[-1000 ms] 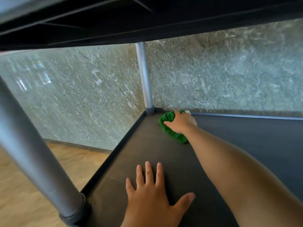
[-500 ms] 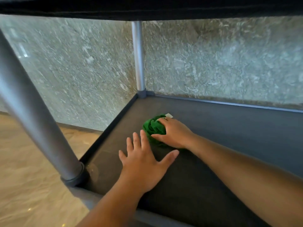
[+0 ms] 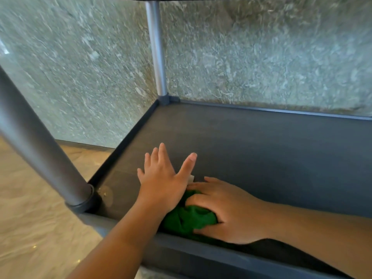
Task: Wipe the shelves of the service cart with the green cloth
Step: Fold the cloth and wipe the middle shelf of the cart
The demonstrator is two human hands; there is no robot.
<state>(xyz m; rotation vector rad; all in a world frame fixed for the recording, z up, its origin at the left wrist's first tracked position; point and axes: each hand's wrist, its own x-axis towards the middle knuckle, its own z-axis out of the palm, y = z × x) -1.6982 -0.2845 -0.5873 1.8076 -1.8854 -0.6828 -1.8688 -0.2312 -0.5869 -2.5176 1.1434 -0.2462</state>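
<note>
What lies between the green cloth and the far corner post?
The left hand, flat on the shelf; beyond it bare shelf, in the head view.

place: polished stone-clad interior (hotel or restaurant, cannot tell) | walls: grey-green marble wall [image 3: 261, 57] | floor: glossy beige stone floor [image 3: 30, 198], dark baseboard [image 3: 84, 144] | furniture: service cart shelf [image 3: 261, 148], grey metal post [image 3: 156, 47]

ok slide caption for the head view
Right hand grips green cloth at the front of the shelf; left hand rests flat.
</note>
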